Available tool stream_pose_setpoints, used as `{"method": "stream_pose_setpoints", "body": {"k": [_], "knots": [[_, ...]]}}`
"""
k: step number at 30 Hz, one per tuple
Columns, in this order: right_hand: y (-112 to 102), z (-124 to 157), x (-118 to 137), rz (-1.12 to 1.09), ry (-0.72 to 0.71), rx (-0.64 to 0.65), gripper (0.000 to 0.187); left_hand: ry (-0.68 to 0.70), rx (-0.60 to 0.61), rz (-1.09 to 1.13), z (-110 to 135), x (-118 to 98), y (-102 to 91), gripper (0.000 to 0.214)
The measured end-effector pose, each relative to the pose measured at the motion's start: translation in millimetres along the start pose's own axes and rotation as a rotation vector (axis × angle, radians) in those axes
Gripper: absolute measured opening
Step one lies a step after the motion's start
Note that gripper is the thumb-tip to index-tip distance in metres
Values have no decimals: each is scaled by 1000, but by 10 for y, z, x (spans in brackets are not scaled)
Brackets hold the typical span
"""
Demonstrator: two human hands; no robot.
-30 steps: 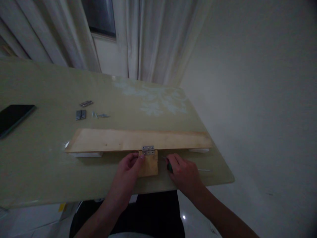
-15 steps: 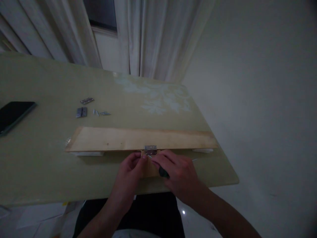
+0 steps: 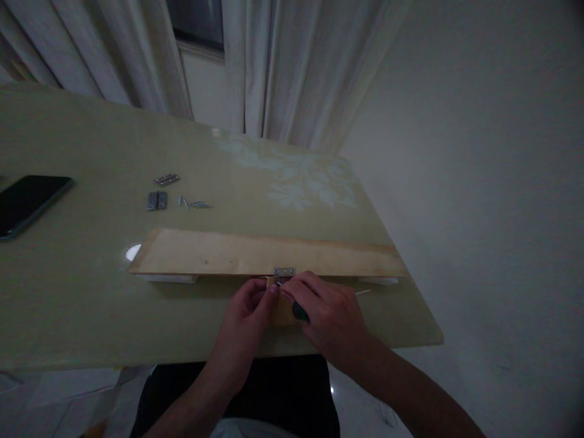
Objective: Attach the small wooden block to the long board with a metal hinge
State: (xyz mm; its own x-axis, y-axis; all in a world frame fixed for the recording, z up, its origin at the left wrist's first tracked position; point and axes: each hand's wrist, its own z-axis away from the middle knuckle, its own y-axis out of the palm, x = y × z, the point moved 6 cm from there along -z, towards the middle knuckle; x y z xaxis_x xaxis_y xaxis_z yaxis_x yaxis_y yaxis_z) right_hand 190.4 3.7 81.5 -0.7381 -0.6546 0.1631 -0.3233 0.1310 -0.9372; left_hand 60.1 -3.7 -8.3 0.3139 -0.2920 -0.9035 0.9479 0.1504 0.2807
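Observation:
A small wooden piece (image 3: pixel 283 315) hangs at the front edge of a long wooden board (image 3: pixel 255 252). A metal hinge (image 3: pixel 285 272) spans the two, its lower leaf partly covered by my fingers. My left hand (image 3: pixel 244 313) is closed on the left edge of the small piece, thumb in front. My right hand (image 3: pixel 326 310) is closed round a screwdriver with a dark green handle (image 3: pixel 300 312); what looks like its thin pale shaft (image 3: pixel 362 292) sticks out to the right. At the hinge's lower leaf, the right fingertips pinch a tiny screw (image 3: pixel 279 284), mostly hidden.
Pale supports (image 3: pixel 168 278) lie under the board's ends. Beyond it on the green table (image 3: pixel 91 292) are a loose hinge (image 3: pixel 157 201), another hinge (image 3: pixel 166 179) and several screws (image 3: pixel 196 204). A phone (image 3: pixel 34 204) lies at far left. A wall (image 3: pixel 479 201) borders the right side.
The view has shifted slightly. The right fingertips have moved in closer over the hinge's lower leaf, covering more of it and of the screw. The left hand keeps its hold.

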Motion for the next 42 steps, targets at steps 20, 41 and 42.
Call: {"method": "stream_pose_setpoints", "body": {"k": [20, 41, 42], "knots": [[33, -166, 70, 51, 74, 102, 26, 81, 30, 9, 7, -90, 35, 28], [53, -218, -76, -232, 180, 166, 16, 120, 19, -3, 18, 31, 35, 34], [50, -218, -79, -235, 175, 155, 16, 114, 14, 5, 22, 48, 33, 36]]}}
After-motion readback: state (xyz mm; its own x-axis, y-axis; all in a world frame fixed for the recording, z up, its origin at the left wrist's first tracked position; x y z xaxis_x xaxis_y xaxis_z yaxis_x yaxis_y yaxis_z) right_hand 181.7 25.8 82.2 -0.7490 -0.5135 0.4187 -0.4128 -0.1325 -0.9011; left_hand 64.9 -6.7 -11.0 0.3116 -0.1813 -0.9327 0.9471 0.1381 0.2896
